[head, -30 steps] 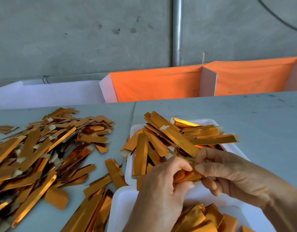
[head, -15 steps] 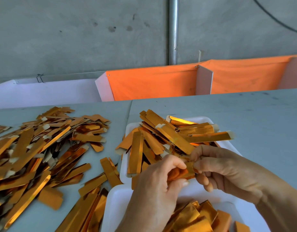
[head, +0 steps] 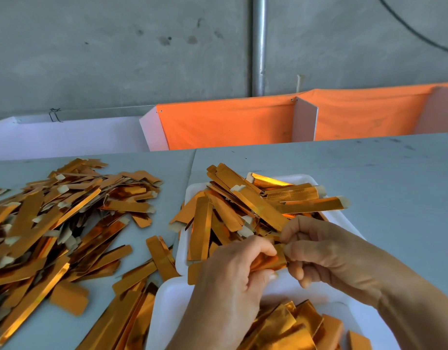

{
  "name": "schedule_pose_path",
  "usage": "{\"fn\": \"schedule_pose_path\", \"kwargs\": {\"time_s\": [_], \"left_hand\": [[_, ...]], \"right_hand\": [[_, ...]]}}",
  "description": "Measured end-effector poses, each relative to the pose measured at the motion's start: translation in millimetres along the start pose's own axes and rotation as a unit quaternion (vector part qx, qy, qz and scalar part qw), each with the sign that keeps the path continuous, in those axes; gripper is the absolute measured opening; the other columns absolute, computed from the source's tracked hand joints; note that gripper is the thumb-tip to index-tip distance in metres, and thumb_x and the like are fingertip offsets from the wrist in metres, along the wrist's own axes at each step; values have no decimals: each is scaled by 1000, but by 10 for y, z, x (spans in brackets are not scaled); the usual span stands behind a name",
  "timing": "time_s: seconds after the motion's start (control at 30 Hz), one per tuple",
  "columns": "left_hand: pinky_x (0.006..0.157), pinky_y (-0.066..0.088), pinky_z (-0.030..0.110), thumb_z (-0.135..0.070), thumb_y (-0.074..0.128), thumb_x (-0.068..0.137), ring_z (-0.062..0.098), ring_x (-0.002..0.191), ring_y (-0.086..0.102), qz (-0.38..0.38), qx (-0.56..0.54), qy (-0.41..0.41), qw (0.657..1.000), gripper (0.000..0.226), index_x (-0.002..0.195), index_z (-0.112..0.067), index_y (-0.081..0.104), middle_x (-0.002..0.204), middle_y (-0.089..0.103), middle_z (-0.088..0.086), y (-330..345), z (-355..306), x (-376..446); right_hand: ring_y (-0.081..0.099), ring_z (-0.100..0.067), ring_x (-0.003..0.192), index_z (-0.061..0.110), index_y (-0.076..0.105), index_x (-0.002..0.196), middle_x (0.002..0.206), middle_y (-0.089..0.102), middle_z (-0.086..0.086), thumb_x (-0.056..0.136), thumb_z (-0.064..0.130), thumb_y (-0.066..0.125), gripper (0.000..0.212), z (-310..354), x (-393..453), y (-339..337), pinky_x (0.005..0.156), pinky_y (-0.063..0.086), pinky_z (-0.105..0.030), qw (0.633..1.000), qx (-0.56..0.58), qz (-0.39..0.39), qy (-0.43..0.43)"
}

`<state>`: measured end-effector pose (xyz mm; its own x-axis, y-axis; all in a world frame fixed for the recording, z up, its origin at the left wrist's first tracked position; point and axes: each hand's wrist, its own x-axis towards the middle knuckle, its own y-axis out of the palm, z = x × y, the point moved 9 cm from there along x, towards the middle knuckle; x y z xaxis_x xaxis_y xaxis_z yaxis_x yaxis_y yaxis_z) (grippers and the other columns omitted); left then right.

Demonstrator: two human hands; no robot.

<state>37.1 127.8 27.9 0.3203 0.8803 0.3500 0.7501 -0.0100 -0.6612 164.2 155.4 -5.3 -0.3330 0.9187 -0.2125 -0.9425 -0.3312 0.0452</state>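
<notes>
**A:** What do you have in the head view?

**B:** I see both hands above two white trays. The left hand and the right hand hold one short folded gold strip between them. It is in the air, just over the place where the near tray meets the far tray.

**A:** How are the fingers?

**B:** The left fingers are curled, and thumb and forefinger pinch the left end of the strip. The right fingers are curled too and pinch the right end. Most of the strip is hidden inside the left hand.

**A:** And around the hands?

**B:** The far tray is heaped with long gold strips, and some hang over its rim. The near tray holds shorter folded pieces. A big loose pile of strips lies on the gray tabletop to the left, well apart from the hands. Behind the tabletop I see an orange cloth, and a metal pipe goes up the concrete wall.
</notes>
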Motion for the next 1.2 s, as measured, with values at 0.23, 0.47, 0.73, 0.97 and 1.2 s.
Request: {"fn": "schedule_pose_path", "kwargs": {"time_s": [0.23, 0.47, 0.73, 0.97, 1.2], "left_hand": [[86, 42, 9, -30, 67, 84, -15, 107, 41, 0, -7, 20, 1000, 37, 105, -49, 43, 105, 55, -34, -1, -22, 8], [79, 37, -2, -18, 76, 77, -18, 101, 55, 8, -141, -7, 990, 32, 90, -44, 65, 104, 59, -40, -45, 24, 21], [87, 45, 9, -26, 73, 75, -7, 103, 60, 41, -212, -22, 976, 26, 93, -42, 65, 103, 67, -28, 25, 56, 23], [84, 44, 6, -16, 73, 80, -6, 99, 63, 57, -232, -25, 971, 25, 93, -37, 66, 99, 70, -25, 68, 43, 19], [78, 41, 3, -14, 72, 81, -10, 94, 61, 3, -180, -40, 983, 28, 95, -36, 62, 95, 68, -27, 38, 31, 30]], "right_hand": [[57, -19, 54, 11, 66, 88, 65, 61, -13, 75, 10, 67, 13, 45, -26, 41, 52, 50, -24, 998, -3, 58, -34], [57, -15, 53, 11, 70, 97, 68, 56, -5, 80, 21, 74, 20, 85, -43, 90, 51, 48, -21, 987, 90, 117, -62], [51, -14, 46, 11, 69, 88, 62, 53, -4, 65, 26, 87, 33, 21, -1, 98, 47, 45, -21, 986, 111, 115, -43], [56, -17, 50, 12, 65, 76, 63, 55, -8, 70, 25, 84, 24, -55, 9, 70, 49, 48, -23, 989, 110, 97, -13], [63, -20, 61, 16, 66, 78, 68, 63, -12, 57, 29, 91, 35, -44, -6, 82, 57, 54, -26, 989, 87, 117, -14]]}}
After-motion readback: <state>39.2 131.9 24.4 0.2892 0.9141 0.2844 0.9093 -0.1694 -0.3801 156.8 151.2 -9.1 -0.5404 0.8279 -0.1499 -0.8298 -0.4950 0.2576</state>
